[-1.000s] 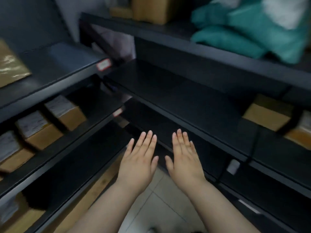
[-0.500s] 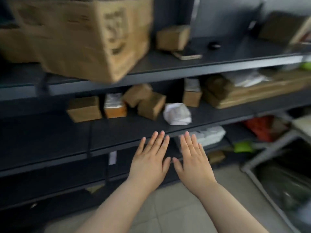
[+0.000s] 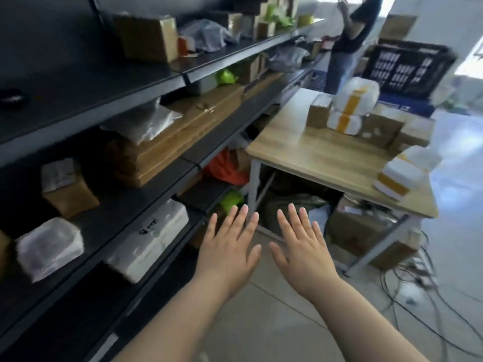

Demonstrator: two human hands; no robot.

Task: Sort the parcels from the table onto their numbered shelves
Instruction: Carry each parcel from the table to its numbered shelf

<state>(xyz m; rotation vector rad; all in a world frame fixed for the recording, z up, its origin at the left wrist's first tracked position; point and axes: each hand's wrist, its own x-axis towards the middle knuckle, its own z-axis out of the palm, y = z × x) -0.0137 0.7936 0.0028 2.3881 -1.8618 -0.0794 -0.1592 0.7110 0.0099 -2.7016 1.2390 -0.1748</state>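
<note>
Far out to the left of both hands, the dark shelves (image 3: 146, 95) carry brown boxes and wrapped bundles. On a low tier a small plastic-wrapped packet (image 3: 49, 246) lies furthest left, and a larger white packet (image 3: 149, 239) sits just left of the left hand (image 3: 230, 246). That hand is spread flat, palm down and fingers straight, holding nothing. The right hand (image 3: 300, 249) hovers beside it in the same way, empty, with a narrow gap between the thumbs. Both hang over the tiled floor.

Beyond and to the right of the right hand stands the wooden table (image 3: 313, 152), well apart from the fingers. The parcels lie on it: a cardboard box (image 3: 317, 114), white bundles (image 3: 350, 105) bound with yellow tape, and another taped bundle (image 3: 400, 173) at the table's right edge. Cables (image 3: 418, 291) trail over the floor, right of the right forearm.
</note>
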